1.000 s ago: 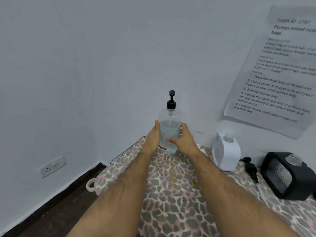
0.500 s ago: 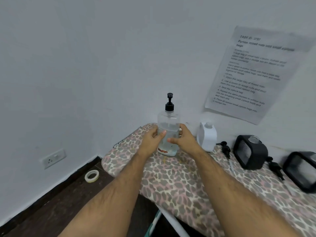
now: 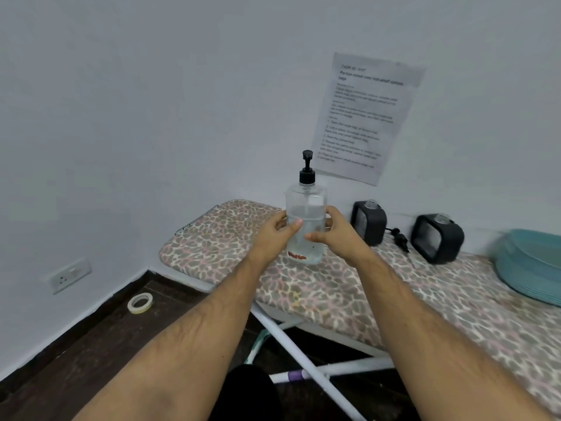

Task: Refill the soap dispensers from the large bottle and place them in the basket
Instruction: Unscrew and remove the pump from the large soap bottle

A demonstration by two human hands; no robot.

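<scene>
My left hand (image 3: pixel 274 235) and right hand (image 3: pixel 337 235) grip the big bottle (image 3: pixel 306 221) from either side, equally near, fingers curled round it. It stands upright on the board (image 3: pixel 303 287), long axis vertical, pump (image 3: pixel 307 168) still on top. Just past it to the right sit two dark dispensers (image 3: pixel 368 223), the basket (image 3: pixel 534 262) beyond them.

Your left hand (image 3: pixel 274 235) and right hand (image 3: pixel 337 235) grip the upright large bottle (image 3: pixel 306 220) near the ironing board's (image 3: pixel 303 287) far left end; two black dispensers (image 3: pixel 368 221) (image 3: pixel 437 238) stand along its back edge.
</scene>
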